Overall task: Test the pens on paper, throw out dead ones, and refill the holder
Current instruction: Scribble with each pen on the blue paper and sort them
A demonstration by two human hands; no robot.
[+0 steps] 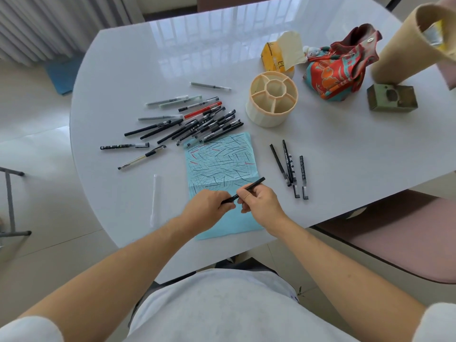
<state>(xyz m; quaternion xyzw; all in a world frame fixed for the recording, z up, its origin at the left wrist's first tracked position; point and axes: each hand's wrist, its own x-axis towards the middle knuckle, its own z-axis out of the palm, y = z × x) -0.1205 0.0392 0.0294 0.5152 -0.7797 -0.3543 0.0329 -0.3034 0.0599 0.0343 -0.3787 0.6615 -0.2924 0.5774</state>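
Observation:
Both hands hold one black pen over the near part of a blue paper covered in black and red test strokes. My left hand grips the pen's lower end, and my right hand pinches its middle. A heap of several pens, mostly black with one red, lies beyond the paper to the left. Three black pens lie side by side right of the paper. The cream round holder with divided compartments stands behind the paper and has no pens in it.
A clear pen lies left of the paper, and a grey one sits farther back. A patterned red pouch, a yellow box, a green metal block and a tan tube crowd the table's far right. A pink chair stands at the right.

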